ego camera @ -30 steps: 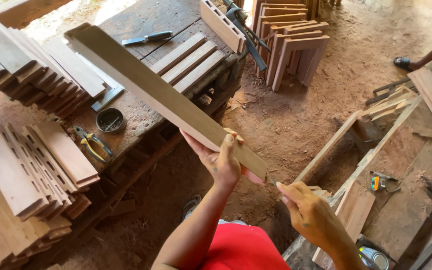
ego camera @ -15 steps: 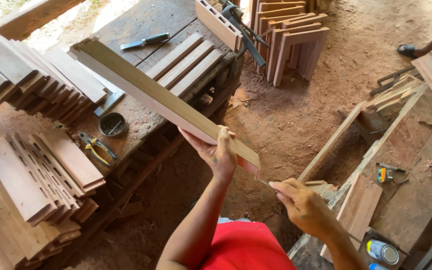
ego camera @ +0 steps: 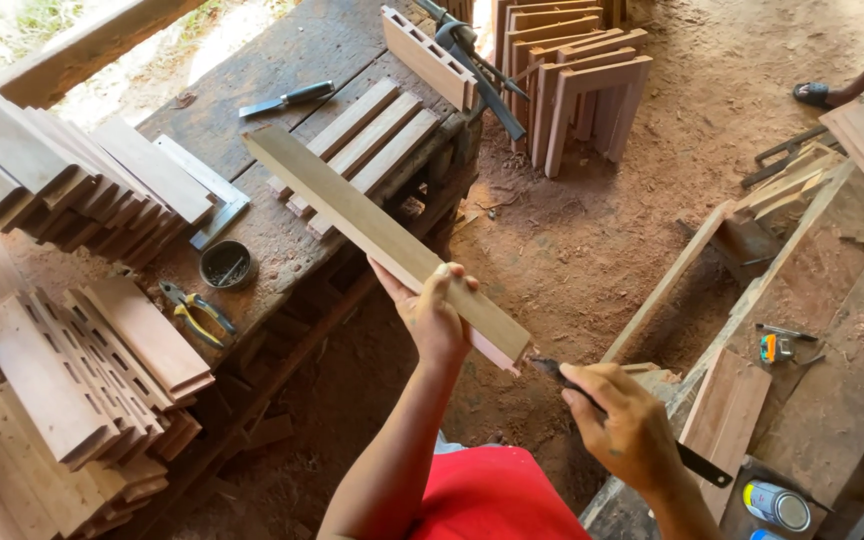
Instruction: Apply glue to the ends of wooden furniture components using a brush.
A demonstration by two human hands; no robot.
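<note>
Fingers (ego camera: 442, 290) lower on tilted plank (ego camera: 372, 235)

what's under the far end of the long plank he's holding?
The plank, gripped in the left hand, overlaps the workbench. Three wooden slats lie side by side beneath its far end. Whether the plank touches them or hovers above cannot be told; the parts directly below are covered.

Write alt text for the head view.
A person's left hand holds a long wooden board over a dirt floor while the right hand holds a dark blade at its near end. Stacked wood covers a workbench.
</note>
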